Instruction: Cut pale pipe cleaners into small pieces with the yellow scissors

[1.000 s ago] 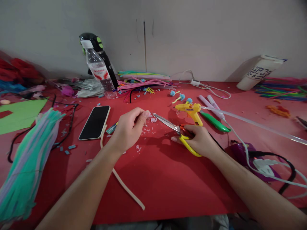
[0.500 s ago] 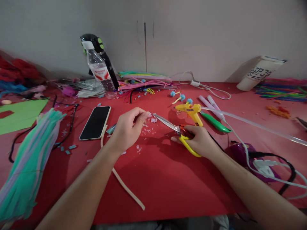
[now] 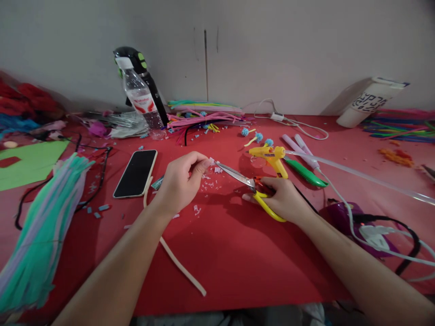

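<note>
Between the thumb and forefinger of my left hand a small pale pink piece is pinched; its exact kind is too small to make out. My right hand grips scissors with yellow and red handles. Their blades are nearly closed, and the tips point at the pink piece from the right. Below the tips lie small pink clippings on the red tabletop. A cream pipe cleaner runs under my left wrist toward the front edge.
A yellow glue gun lies just beyond my right hand, with a green-handled tool beside it. At left are a phone and a bundle of teal and lilac pipe cleaners. Bottles stand at the back.
The scissor tips have come slightly away from the pink piece, and more of that piece shows at my left fingertips. Both hands stay nearly in place.
</note>
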`<state>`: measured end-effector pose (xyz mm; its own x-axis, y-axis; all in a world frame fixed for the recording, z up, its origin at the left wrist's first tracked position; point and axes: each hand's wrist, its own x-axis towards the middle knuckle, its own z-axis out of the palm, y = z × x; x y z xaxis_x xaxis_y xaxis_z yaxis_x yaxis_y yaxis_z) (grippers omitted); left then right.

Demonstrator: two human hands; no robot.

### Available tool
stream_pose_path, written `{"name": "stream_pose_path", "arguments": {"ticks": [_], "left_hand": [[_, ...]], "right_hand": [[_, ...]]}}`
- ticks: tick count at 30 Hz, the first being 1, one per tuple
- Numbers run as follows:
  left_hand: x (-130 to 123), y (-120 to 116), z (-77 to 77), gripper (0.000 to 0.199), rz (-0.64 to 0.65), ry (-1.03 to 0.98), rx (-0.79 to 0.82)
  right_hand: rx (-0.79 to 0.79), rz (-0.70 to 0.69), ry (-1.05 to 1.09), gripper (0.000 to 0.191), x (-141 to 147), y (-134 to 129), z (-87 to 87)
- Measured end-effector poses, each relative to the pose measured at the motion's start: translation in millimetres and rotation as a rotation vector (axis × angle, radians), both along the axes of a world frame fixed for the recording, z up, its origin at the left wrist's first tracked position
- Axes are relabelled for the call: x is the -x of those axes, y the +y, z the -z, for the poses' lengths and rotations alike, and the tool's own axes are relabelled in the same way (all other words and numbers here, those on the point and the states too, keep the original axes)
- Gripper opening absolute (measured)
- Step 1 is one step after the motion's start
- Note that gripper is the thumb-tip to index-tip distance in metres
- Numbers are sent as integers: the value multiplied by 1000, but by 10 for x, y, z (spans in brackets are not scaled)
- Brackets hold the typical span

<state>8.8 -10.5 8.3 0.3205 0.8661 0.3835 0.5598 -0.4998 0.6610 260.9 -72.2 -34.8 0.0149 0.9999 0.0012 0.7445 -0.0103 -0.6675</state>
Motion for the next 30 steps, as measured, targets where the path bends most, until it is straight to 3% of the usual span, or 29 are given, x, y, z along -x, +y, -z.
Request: {"name": "stream_pose_path", "arguments": {"ticks": [30], "left_hand": [[-43, -25, 23, 26, -9, -41, 24]], "right_hand": [[-25, 17, 12, 51, -13, 20, 51]]}}
